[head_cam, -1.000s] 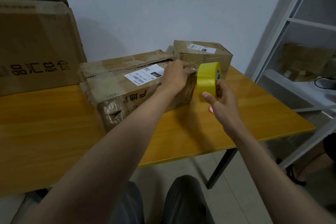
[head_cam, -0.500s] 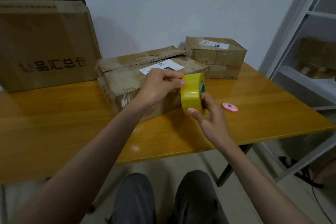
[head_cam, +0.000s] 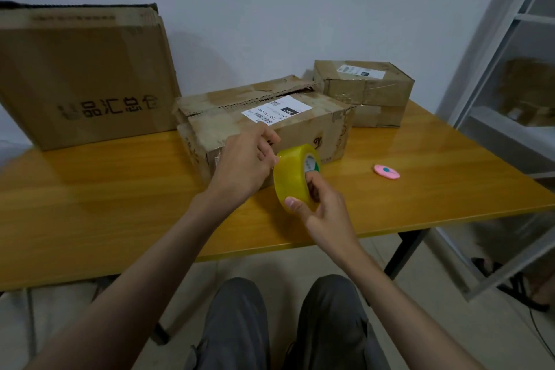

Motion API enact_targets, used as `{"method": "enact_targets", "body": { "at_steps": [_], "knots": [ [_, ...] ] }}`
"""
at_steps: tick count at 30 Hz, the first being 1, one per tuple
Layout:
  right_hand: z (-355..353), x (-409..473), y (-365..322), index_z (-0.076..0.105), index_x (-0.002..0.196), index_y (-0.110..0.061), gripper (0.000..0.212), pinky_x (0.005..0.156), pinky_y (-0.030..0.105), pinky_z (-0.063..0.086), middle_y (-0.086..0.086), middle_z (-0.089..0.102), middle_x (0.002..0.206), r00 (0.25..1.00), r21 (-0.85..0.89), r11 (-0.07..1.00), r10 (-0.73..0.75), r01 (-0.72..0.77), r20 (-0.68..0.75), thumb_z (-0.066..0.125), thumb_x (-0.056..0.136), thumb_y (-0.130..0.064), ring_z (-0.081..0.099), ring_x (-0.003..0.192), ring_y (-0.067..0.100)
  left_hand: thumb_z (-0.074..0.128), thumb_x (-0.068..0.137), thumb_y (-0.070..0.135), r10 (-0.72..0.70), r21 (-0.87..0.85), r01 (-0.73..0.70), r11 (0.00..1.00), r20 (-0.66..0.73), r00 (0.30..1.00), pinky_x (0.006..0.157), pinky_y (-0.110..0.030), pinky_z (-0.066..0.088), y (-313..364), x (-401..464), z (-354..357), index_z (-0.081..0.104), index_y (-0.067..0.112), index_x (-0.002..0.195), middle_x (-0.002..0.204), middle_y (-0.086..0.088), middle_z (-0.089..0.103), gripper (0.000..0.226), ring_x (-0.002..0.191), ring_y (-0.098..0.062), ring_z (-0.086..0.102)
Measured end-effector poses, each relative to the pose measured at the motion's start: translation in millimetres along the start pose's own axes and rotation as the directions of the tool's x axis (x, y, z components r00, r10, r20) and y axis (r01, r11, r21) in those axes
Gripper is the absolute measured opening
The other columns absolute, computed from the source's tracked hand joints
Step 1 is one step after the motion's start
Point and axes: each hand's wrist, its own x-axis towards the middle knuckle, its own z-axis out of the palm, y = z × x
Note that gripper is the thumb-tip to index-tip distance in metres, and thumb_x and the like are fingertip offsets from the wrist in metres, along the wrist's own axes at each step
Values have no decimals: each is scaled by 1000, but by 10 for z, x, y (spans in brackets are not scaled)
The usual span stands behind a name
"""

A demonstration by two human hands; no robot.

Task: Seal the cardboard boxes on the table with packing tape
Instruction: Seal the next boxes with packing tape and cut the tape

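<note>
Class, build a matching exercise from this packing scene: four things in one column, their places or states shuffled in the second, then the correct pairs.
Things:
1. yellow tape roll
2. pink disc
3. large printed box
4. labelled box

Places:
A. far left, by the wall
B. held in the right hand
C. top seam open, behind the left hand
D. lying alone on the table, right

Pairs: 1-B, 2-D, 3-A, 4-C

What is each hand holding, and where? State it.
Right hand grips the yellow packing tape roll, thumb on its outer face, fingers in its core. Left hand pinches at the roll's top edge.
</note>
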Motion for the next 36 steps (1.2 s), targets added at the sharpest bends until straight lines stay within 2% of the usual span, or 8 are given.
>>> {"method": "enact_targets", "body": {
  "at_steps": [4, 8, 10, 15, 19, 24, 32, 36],
  "knots": [
    [45, 8, -130, 63, 102, -11, 32, 76, 51, 53, 8, 69, 91, 998, 58, 996, 62, -61, -7, 67, 83, -38, 64, 85, 26, 55, 93, -4, 146, 25, -146, 989, 32, 989, 73, -33, 52, -19, -11, -17, 61, 19, 115, 84, 7, 61, 32, 78, -5, 57],
    [1, 76, -203, 63, 94, -13, 21, 73, 47, 48, 8, 64, 84, 979, 202, 959, 204, -197, -12, 70, 90, -33, 58, 77, 27, 52, 94, -7, 297, -116, -296, 948, -12, 955, 71, -33, 47, 111, 31, -144, 62, 14, 118, 84, -5, 59, 33, 78, -16, 55],
    [-41, 130, -228, 59, 90, -4, 36, 71, 41, 37, 8, 48, 81, 952, 309, 905, 306, -291, 0, 69, 89, -39, 45, 74, 23, 53, 95, -6, 340, -149, -336, 930, 8, 940, 73, -31, 46, 178, 55, -162, 62, 13, 118, 84, -5, 59, 31, 80, -20, 55],
    [39, 97, -260, 51, 106, 6, 73, 71, 41, 35, 4, 48, 87, 933, 327, 876, 353, -354, 65, 66, 81, -61, 44, 77, 22, 73, 88, 2, 127, -291, -78, 953, 153, 980, 76, -33, 50, 88, 258, -268, 62, 9, 120, 83, -4, 63, 34, 77, -18, 59],
    [91, 87, -207, 54, 110, -13, 29, 80, 47, 55, 4, 78, 93, 917, 326, 858, 361, -397, 167, 60, 101, -40, 72, 88, 28, 82, 79, 0, 30, -224, 16, 974, 200, 979, 74, -24, 50, 35, 365, -405, 67, 6, 113, 80, -4, 67, 38, 75, -15, 60],
    [125, 48, -202, 64, 116, -30, 20, 98, 52, 54, 2, 77, 106, 895, 235, 880, 345, -413, 282, 62, 97, -37, 71, 104, 22, 83, 76, -2, 44, -232, -9, 973, 145, 988, 76, -28, 51, 18, 390, -442, 71, 8, 106, 82, -14, 70, 34, 73, -17, 62],
    [116, 42, -261, 71, 106, -15, 33, 75, 51, 55, 27, 72, 101, 893, 345, 825, 391, -448, 223, 60, 99, -45, 69, 99, 45, 79, 77, -7, 146, -284, -154, 946, -49, 988, 71, -37, 57, 28, 326, -309, 66, 1, 94, 82, -18, 66, 23, 73, -17, 61],
    [26, 106, -260, 70, 107, -4, 38, 64, 29, 56, 19, 77, 90, 888, 373, 807, 400, -458, 225, 51, 106, -37, 73, 80, 24, 77, 81, -2, 170, -291, -176, 940, -48, 984, 76, -34, 57, 117, 404, -324, 61, 3, 95, 86, -10, 64, 22, 78, -19, 63]
  ]
}}
